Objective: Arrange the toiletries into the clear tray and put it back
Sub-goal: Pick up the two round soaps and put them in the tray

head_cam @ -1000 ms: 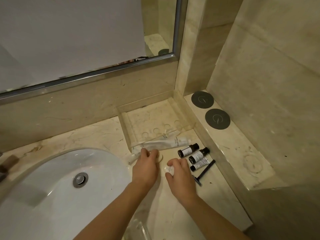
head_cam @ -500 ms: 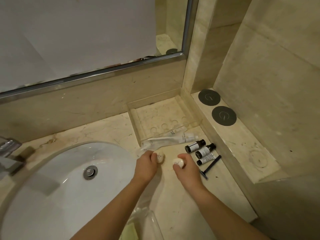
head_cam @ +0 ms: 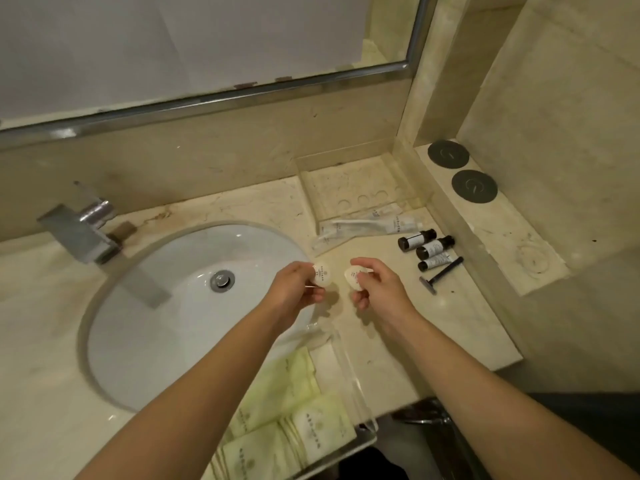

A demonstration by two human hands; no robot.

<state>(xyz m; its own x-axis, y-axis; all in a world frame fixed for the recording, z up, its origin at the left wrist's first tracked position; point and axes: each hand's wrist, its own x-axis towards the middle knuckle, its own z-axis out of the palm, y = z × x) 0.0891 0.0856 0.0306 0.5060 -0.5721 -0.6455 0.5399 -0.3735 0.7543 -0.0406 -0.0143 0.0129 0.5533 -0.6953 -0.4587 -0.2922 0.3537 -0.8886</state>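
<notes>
Nearest you: clear tray [head_cam: 349,362] sits at the counter's front edge, just under your forearms, right of the sink [head_cam: 166,317]. It holds pale green sachets [head_cam: 294,420] lying flat, packed side by side; the count is hard to read through your left arm.

Your left hand [head_cam: 294,292] is over the sink's right rim, fingers curled, pinching a small round white packet [head_cam: 322,273] at the fingertips. Packet faces up and has print on it, too small to read. Your right hand [head_cam: 377,289] is just beside it over the counter [head_cam: 398,341], fingers curled round a second white packet [head_cam: 356,276], thumb on top. Both packets are held off the counter surface, near each other but not touching.

Further back on the counter: a black razor [head_cam: 441,274] lying diagonally, then three small dark bottles [head_cam: 431,247] on their sides, side by side, caps pointing away right. Behind those, a long wrapped toothbrush kit [head_cam: 360,227] and a white tube [head_cam: 401,223] lie across the front edge of a second clear tray [head_cam: 346,192] pushed into the back corner; round recesses are visible in its base.

Right of that, a raised ledge [head_cam: 502,244] carries two dark round coasters [head_cam: 460,171]. Left, a metal faucet [head_cam: 83,233] points over the sink. Mirror [head_cam: 207,46] runs along the back wall.
</notes>
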